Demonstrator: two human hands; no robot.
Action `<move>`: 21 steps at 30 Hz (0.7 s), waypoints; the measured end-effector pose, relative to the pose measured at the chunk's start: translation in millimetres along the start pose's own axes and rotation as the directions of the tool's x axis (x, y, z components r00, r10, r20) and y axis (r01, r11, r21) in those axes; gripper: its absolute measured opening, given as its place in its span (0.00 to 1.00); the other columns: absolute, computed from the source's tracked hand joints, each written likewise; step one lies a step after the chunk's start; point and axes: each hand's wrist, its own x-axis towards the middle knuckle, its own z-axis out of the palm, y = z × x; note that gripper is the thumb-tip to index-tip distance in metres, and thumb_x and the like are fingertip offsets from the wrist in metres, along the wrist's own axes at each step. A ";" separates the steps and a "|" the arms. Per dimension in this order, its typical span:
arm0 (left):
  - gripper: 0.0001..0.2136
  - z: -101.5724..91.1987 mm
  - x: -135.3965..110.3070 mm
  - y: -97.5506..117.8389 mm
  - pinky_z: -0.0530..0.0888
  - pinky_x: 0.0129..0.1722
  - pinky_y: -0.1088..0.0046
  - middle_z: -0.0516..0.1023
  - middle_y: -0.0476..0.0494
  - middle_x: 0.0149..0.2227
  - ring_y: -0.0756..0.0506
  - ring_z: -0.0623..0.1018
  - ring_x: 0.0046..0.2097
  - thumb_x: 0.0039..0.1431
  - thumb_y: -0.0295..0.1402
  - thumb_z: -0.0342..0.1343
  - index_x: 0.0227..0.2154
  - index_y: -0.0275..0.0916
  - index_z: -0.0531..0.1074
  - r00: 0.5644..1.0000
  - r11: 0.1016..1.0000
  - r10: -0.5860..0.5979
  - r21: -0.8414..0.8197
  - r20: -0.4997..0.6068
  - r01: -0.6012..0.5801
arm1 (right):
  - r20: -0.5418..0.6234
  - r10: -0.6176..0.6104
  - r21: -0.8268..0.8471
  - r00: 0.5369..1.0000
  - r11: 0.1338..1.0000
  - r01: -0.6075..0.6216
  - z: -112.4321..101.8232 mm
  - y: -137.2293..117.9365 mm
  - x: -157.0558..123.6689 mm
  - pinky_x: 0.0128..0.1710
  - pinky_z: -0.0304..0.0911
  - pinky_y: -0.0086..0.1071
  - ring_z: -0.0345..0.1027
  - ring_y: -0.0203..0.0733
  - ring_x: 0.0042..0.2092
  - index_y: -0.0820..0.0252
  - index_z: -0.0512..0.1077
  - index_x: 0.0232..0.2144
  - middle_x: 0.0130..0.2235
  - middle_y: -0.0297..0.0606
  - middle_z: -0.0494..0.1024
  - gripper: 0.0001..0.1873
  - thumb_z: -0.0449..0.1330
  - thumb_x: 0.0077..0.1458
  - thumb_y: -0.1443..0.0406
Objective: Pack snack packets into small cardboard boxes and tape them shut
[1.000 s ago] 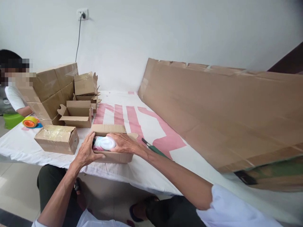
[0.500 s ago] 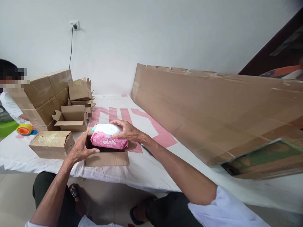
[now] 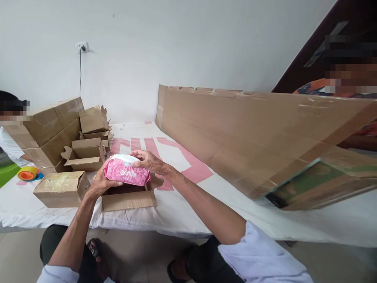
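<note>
Holding a pink wipes pack [image 3: 126,173] between both hands: left hand [image 3: 100,181] cupped around its left end, right hand [image 3: 149,160] gripping the top and far side. Pack tilted, just above the open cardboard box [image 3: 129,199] on the counter [image 3: 182,204]. Just left of that box: taped box [image 3: 60,189]. Right of it, well apart: large cardboard sheet [image 3: 250,129].

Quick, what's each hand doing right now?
Left hand: holding the pink packet at its left end.
Right hand: holding the same pink packet at its right end.
</note>
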 end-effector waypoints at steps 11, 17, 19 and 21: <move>0.50 5.5 3.1 -5.2 0.73 0.65 0.59 0.77 0.35 0.65 0.29 0.74 0.67 0.35 0.39 0.84 0.66 0.42 0.74 0.989 0.957 -0.079 -0.287 -0.128 0.040 | 0.046 0.066 0.093 0.997 0.993 -0.070 7.7 2.4 -4.8 0.42 0.72 0.34 0.77 0.45 0.44 0.59 0.80 0.50 0.48 0.42 0.84 0.30 0.76 0.51 0.49; 0.40 10.9 3.8 6.5 0.82 0.54 0.60 0.84 0.36 0.56 0.32 0.83 0.56 0.43 0.36 0.80 0.61 0.39 0.76 0.953 0.845 -0.249 -0.520 -0.175 0.125 | 0.032 -0.001 -0.114 1.000 0.993 0.004 4.8 -10.8 9.1 0.56 0.72 0.43 0.75 0.55 0.57 0.57 0.79 0.55 0.55 0.46 0.82 0.36 0.76 0.51 0.44; 0.35 10.6 4.8 6.7 0.84 0.51 0.61 0.86 0.38 0.50 0.35 0.85 0.51 0.44 0.36 0.80 0.58 0.38 0.78 0.936 0.822 -0.263 -0.563 -0.234 0.090 | -0.045 -0.019 -0.060 0.999 0.998 0.016 6.1 -9.5 5.0 0.60 0.70 0.45 0.72 0.56 0.62 0.55 0.75 0.61 0.60 0.48 0.79 0.41 0.73 0.54 0.41; 0.32 9.0 6.2 5.5 0.85 0.49 0.62 0.86 0.41 0.47 0.38 0.85 0.47 0.46 0.37 0.79 0.56 0.39 0.78 0.915 0.811 -0.271 -0.583 -0.300 0.049 | -0.088 -0.029 0.006 0.996 1.000 0.030 10.8 -3.9 -3.6 0.61 0.71 0.46 0.69 0.56 0.65 0.53 0.71 0.66 0.66 0.48 0.75 0.44 0.72 0.54 0.41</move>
